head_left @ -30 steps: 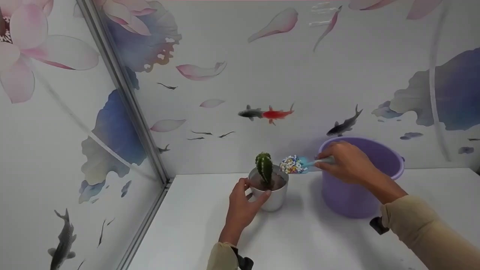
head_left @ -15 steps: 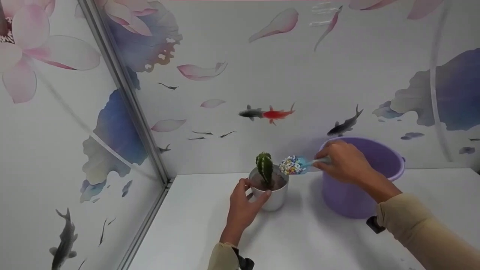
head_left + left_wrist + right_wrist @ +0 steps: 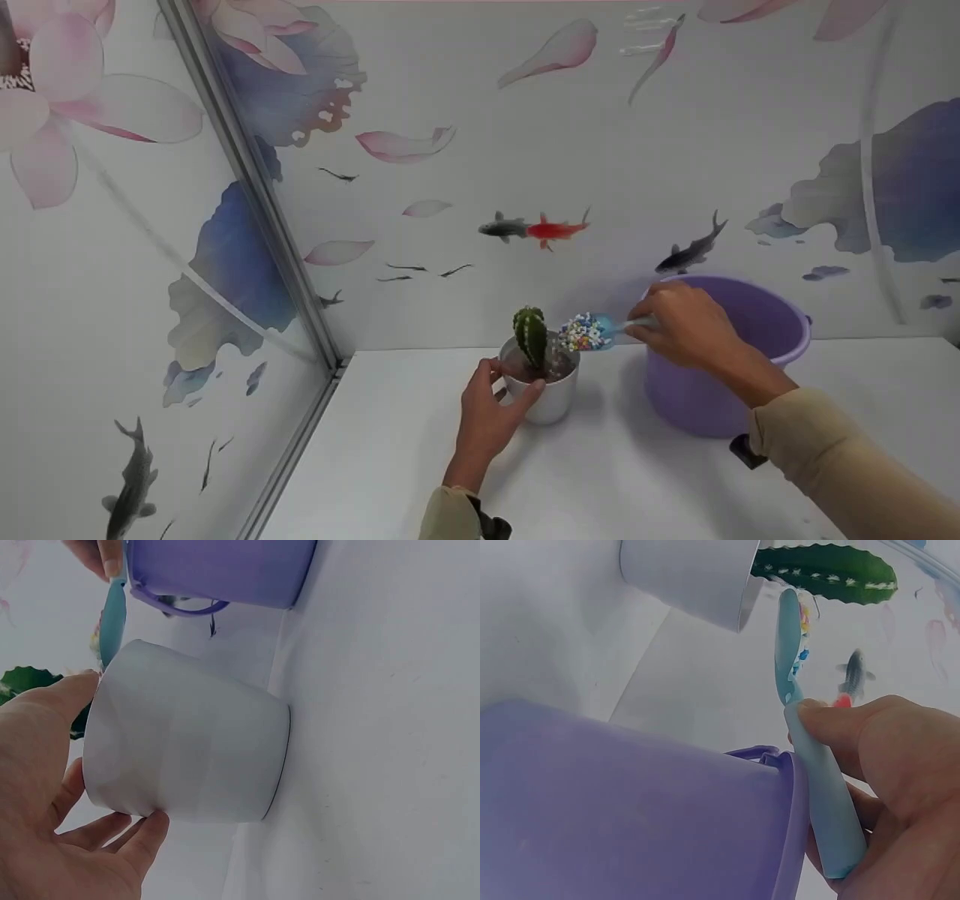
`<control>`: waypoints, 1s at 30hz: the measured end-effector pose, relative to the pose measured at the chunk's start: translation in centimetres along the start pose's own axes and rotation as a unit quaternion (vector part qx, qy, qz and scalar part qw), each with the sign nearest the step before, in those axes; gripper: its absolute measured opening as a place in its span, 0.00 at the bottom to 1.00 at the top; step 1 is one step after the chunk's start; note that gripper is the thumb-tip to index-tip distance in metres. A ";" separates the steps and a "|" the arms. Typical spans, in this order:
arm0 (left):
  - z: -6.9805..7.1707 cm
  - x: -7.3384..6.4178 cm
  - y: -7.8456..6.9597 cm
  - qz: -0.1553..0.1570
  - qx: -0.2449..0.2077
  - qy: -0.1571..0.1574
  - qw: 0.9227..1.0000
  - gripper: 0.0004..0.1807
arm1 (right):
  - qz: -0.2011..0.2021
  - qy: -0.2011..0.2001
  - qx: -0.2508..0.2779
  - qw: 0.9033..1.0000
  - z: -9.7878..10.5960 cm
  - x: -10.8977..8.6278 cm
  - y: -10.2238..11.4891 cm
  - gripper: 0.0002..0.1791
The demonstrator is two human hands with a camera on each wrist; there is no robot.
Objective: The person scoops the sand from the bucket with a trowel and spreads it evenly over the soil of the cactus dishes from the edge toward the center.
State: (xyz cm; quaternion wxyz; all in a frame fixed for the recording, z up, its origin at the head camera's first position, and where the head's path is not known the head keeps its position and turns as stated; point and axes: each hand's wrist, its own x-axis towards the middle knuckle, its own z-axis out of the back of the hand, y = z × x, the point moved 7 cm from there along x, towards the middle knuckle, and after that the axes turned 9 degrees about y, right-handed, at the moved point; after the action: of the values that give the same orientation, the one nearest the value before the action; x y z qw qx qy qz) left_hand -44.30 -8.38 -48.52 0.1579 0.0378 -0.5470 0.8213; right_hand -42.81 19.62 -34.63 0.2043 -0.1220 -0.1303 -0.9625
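A small green cactus (image 3: 530, 337) stands in brown soil in a white pot (image 3: 551, 401). My left hand (image 3: 486, 416) holds the pot, its thumb at the rim and fingers along the far-left side. My right hand (image 3: 688, 322) grips the handle of a light blue scoop (image 3: 817, 787) heaped with small multicoloured pebbles (image 3: 583, 331). In the head view the scoop's tip reaches the pot's right rim. Pale specks show on the soil beside that tip. From the right wrist, the scoop (image 3: 787, 645) appears close to the pot's mouth, below the cactus.
Behind and under my right hand stands a purple bucket (image 3: 697, 405), its rim close to the scoop's handle. A patterned wall (image 3: 420, 315) rises at the back of the white table (image 3: 600, 480). A metal corner strip (image 3: 247, 165) runs down the left.
My right hand and the scoop have shifted very slightly left. Pale specks have appeared on the soil near the scoop's tip. My left hand keeps its hold on the pot.
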 end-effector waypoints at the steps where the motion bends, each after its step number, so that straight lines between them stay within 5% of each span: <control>1: 0.0 0.0 0.0 0.001 0.001 -0.001 1.000 0.31 | 0.000 0.000 0.000 1.000 0.0 0.0 0.0 0.09; 30: -0.3 0.5 0.8 0.001 -0.042 0.014 0.999 0.33 | 0.002 -0.022 -0.032 0.999 -0.4 0.1 0.3 0.10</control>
State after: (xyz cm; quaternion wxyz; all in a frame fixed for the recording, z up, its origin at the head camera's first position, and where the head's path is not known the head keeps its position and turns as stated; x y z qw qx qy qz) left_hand -44.93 -8.28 -49.22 0.1658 0.0189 -0.5785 0.7984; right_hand -42.81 19.18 -34.87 0.1993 -0.1501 -0.1038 -0.9628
